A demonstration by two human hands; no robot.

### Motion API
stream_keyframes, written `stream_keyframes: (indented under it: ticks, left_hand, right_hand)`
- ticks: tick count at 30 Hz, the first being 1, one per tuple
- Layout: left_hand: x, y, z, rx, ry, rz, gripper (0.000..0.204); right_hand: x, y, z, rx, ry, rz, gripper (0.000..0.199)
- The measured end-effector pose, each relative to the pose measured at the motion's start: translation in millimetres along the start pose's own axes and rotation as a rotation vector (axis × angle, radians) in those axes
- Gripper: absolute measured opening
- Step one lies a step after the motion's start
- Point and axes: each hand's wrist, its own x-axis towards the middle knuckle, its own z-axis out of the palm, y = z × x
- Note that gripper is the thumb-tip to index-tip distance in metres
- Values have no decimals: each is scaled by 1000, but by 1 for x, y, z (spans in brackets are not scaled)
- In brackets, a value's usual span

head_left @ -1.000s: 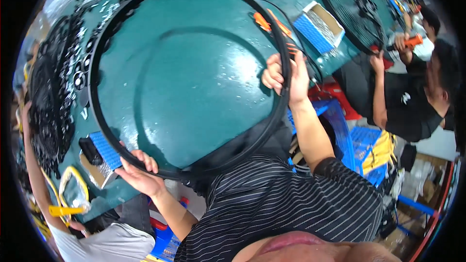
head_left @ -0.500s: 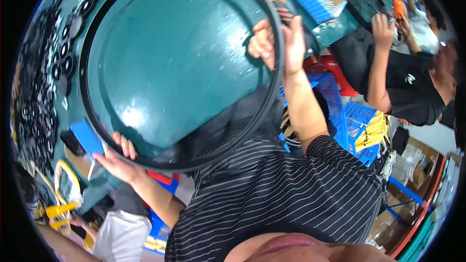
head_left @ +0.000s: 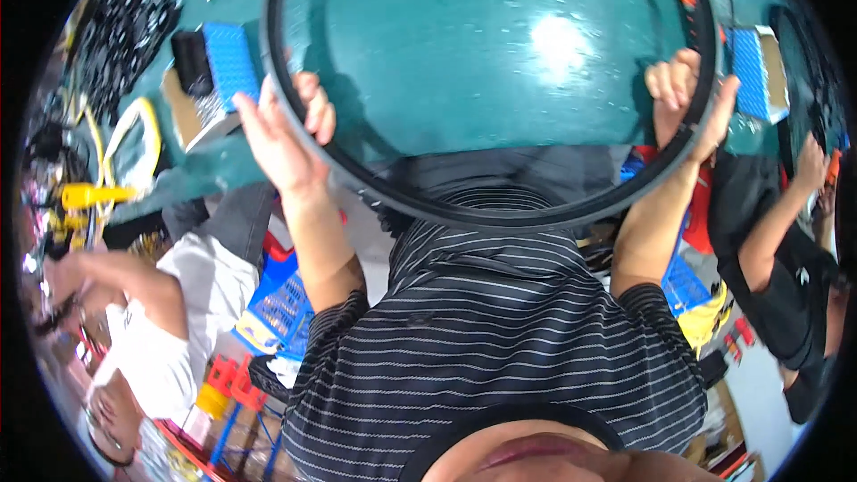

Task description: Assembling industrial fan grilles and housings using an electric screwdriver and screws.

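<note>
A large black wheel rim (head_left: 500,216), without spokes, is held up over a green tabletop (head_left: 464,80). Its far part runs out of the top of the picture. My left hand (head_left: 290,138) grips the rim's left side, fingers curled on the inner side and thumb outside. On the opposite side my right hand (head_left: 692,103) is closed round the rim in much the same way. The near curve of the rim passes just in front of my striped shirt.
A carton with a blue dimpled side (head_left: 230,62) and a black object (head_left: 192,62) lie left; another blue-sided box (head_left: 754,76) is right. Black parts (head_left: 134,9) crowd the far left. Co-workers in white (head_left: 178,321) and black (head_left: 777,241) flank me. Blue crates (head_left: 277,303) stand below.
The view has swung round, so the rim and both hands now appear further right and more level. Both hands keep their hold on the rim.
</note>
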Motion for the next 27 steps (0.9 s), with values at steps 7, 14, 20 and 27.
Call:
stream_keyframes:
  ticks: [7, 14, 20, 27]
  left_hand:
    - [-5, -2, -1, -92, -38, -3, 79]
    - [-1, -9, -14, -292, -123, -9, 68]
    - [-1, -10, -12, -300, -141, 20, 65]
    - [-11, -6, -9, -272, -88, 57, 52]
  right_hand:
    - [-1, -1, 7, -50, 19, 28, 65]
    - [2, 0, 14, -121, 76, 25, 62]
    - [4, -3, 17, -103, 63, 18, 58]
    - [5, 3, 15, -130, 14, -34, 55]
